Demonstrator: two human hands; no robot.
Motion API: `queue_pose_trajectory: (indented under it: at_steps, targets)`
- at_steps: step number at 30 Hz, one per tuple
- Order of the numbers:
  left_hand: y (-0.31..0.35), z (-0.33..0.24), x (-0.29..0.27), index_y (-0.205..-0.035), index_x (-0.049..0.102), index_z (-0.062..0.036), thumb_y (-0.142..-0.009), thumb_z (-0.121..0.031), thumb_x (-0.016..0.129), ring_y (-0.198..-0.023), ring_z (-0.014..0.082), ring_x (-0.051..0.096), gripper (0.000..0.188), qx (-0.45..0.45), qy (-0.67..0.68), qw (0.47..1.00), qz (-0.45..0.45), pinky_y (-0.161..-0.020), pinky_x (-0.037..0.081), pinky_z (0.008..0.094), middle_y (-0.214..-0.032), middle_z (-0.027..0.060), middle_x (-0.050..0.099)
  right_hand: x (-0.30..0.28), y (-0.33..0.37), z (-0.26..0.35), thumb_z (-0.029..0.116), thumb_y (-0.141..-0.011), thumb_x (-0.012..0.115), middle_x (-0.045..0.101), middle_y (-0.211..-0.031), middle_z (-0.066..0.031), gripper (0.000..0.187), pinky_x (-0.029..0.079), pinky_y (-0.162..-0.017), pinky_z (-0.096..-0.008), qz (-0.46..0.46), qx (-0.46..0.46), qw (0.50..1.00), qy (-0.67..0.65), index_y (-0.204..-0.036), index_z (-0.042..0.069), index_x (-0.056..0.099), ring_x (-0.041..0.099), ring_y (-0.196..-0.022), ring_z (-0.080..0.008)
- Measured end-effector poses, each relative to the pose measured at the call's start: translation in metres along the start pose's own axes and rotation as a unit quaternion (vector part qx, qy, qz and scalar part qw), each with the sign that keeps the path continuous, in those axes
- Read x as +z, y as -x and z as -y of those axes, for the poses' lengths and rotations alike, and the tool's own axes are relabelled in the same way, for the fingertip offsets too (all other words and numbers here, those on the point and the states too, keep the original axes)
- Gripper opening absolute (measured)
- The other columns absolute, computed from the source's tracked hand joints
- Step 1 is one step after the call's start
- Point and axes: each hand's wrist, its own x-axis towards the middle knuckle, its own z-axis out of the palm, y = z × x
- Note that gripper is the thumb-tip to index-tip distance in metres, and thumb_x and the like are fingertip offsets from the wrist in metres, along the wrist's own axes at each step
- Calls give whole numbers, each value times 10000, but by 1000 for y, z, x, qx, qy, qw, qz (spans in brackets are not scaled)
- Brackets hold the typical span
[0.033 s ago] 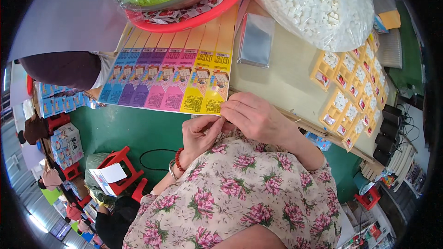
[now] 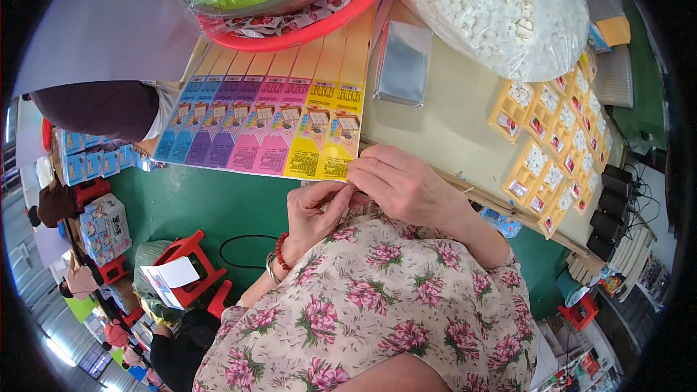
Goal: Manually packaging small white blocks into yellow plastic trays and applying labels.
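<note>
A printed sheet (image 2: 265, 127) of blue, purple, pink and yellow strips lies on the table, its near edge jutting past the table's front. At its near right corner my two hands meet, fingertips close together. My right hand (image 2: 403, 187) is closed, with its bent fingers pinching the yellow corner. Just below the same corner is my left hand (image 2: 314, 216), also closed, thumb against fingers. Whatever lies between the left fingertips is hidden. A red bead bracelet (image 2: 282, 252) circles my left wrist.
A red basin (image 2: 290, 40) rests on the sheet's far end. Beyond my right hand lie a stack of clear plastic sleeves (image 2: 403, 65), a large bag of white pieces (image 2: 501, 14) and several yellow compartment trays (image 2: 534, 167). A person's dark sleeve (image 2: 102, 110) reaches in at left.
</note>
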Motion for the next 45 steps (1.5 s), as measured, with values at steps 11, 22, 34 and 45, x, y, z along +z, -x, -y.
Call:
queue_pose_trajectory:
  at_steps: [11,22,34,45]
  targets:
    - [1,5,-2,-928,613,97,-864,13,542,-727,195,657,127,-54,51,997,22,-659,541,270,-836,153,659,9,3,-41,24,-820,569,582,-796,-92,85,476,-679,-283,-119,192,967,-119,-904,14,573,585,-744,-189]
    - [8,22,-21,-915,638,53,-840,-166,630,-717,167,642,232,-231,-157,960,38,-640,490,262,-807,127,666,-90,0,-71,62,-885,529,629,-819,-71,104,457,-669,-214,-549,239,801,-28,-927,-21,577,591,-725,-109]
    - [-42,-37,28,-1194,461,12,-934,-218,476,-930,179,588,348,-320,357,860,174,-826,477,274,-1084,90,587,-23,51,17,123,-736,614,610,-996,-117,257,455,-851,-407,-108,6,979,174,-962,6,583,577,-957,-258]
    - [-87,-9,88,-1217,482,6,-942,-164,461,-892,141,610,323,-221,-41,819,528,-726,493,244,-1009,77,600,-66,124,14,284,-732,696,568,-1034,-84,431,349,-942,-427,-81,354,911,194,-1077,76,544,517,-1024,-258]
